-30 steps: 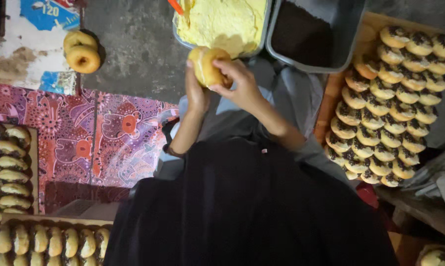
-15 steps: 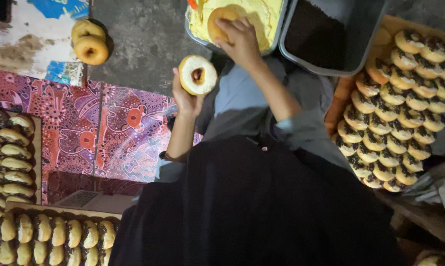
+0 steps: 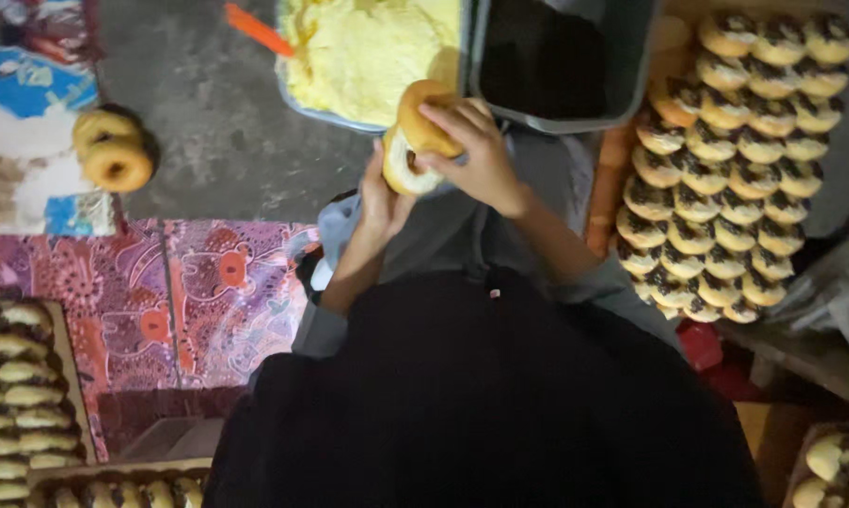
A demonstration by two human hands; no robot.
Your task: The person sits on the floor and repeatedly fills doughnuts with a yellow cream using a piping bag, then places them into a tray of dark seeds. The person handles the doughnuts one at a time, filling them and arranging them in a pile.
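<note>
Hands clasp a split doughnut: left hand beneath, right hand gripping its top half.

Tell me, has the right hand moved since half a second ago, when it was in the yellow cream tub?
Yes. The right hand has pulled back out of the yellow cream tub toward the body, now pressing a bun half against the half in the left hand.

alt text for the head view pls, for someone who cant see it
Seen from above, the left hand and right hand press two round golden bun halves together over a grey tub of pale yellow cream. A tray of dark-topped filled buns sits to the right.
</note>
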